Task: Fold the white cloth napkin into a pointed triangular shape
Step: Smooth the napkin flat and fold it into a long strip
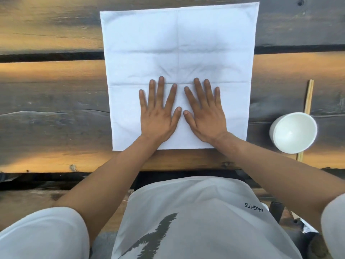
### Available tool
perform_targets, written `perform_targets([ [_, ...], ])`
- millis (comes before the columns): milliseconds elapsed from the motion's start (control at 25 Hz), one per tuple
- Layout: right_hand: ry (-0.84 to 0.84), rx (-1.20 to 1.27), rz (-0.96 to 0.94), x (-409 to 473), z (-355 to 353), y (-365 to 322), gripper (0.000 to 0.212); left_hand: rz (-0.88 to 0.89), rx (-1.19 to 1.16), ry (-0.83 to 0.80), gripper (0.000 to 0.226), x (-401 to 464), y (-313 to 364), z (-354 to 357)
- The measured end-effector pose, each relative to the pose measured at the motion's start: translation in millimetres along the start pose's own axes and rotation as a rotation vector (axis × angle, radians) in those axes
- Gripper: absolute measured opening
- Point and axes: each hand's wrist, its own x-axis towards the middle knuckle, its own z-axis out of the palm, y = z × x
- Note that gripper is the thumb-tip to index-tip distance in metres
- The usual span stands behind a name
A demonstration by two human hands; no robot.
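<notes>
White napkin lies unfolded and flat on the dark wooden bench, crease lines crossing it in a grid. Both hands rest palm-down on the napkin's near half, fingers spread, gripping nothing. Left hand sits left of the napkin's centre crease, right hand right of it, thumbs almost meeting. White bowl stands on the bench right of the napkin, sitting on a pair of wooden chopsticks.
</notes>
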Motion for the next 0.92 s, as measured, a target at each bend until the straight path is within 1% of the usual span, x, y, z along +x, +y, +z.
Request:
perform_targets([
  [80, 0.005, -0.033, -0.044, -5.9, 7.9, -0.5, 0.06, 0.03, 0.032, -0.017, 0.063, -5.7, 5.4, 6.9],
  [200, 0.045, -0.079, 0.005, -15.8, 4.0, 30.1, 0.059, -0.084, 0.052, 0.01, 0.062, -14.3, -25.9, 8.8],
  [240, 0.043, -0.087, 0.017, -19.3, 0.5, 42.6, 0.06, -0.126, 0.053, 0.005, 0.062, -17.4, -39.9, 6.0],
  [320, 0.017, -0.094, 0.026, -25.2, -4.7, 60.3, 0.061, -0.156, 0.057, -0.036, 0.062, -23.9, -66.8, -1.5],
  [400, 0.009, -0.077, 0.054, -26.5, -8.1, 59.5, 0.062, -0.177, 0.059, -0.074, 0.062, -29.2, -81.8, -9.8],
  [480, 0.014, -0.026, 0.066, -17.8, -11.9, 46.2, 0.063, -0.22, 0.04, -0.045, 0.063, -25.1, -81.8, -16.3],
  [560, 0.046, -0.015, 0.044, 4.2, -15.7, 29.5, 0.063, -0.188, 0.015, 0.002, 0.062, -5.9, -69.2, -19.5],
  [640, 0.079, -0.029, 0.042, 39.2, -18.5, 16.4, 0.064, -0.09, 0.006, 0.042, 0.061, 25.8, -50.4, -21.0],
  [720, 0.061, -0.057, 0.045, 70.8, -19.4, 15.2, 0.064, -0.038, 0.012, 0.038, 0.061, 53.9, -35.1, -21.8],
  [840, 0.007, -0.124, 0.001, 78.5, -17.7, 40.7, 0.062, -0.103, 0.042, -0.026, 0.061, 59.8, -45.6, -17.4],
  [920, 0.02, -0.11, 0.035, 68.4, -21.5, 66.9, 0.061, -0.154, 0.046, -0.05, 0.062, 50.5, -72.7, -19.8],
])
